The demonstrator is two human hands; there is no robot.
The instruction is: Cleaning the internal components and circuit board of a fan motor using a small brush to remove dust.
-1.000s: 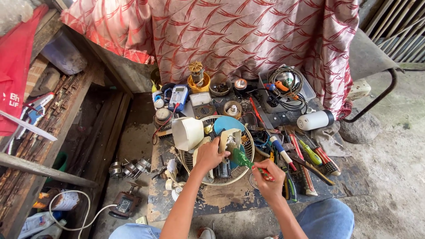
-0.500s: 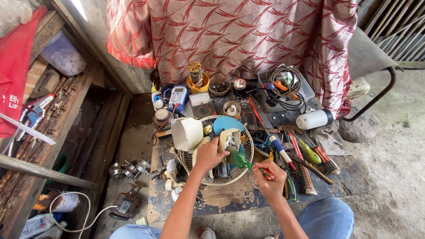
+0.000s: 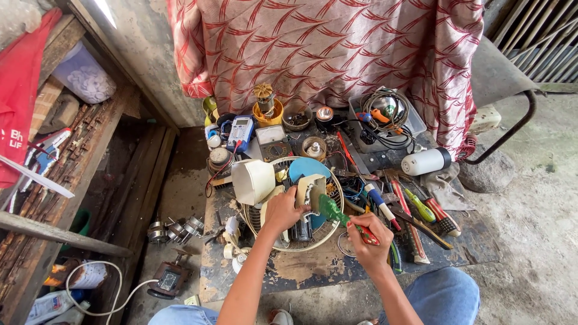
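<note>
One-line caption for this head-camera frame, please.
Left hand steadies a cream fan motor housing in a wire fan guard while right hand works a green-handled screwdriver.

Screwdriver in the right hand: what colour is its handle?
Screwdriver: green and red, head view.

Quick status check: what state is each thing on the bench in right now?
Left hand: gripping the fan motor housing.
Right hand: closed on the screwdriver, tip at the housing.
Fan guard: lying flat under the motor.
White cylinder: lying on its side.
Multimeter: lying flat, leads attached.
</note>
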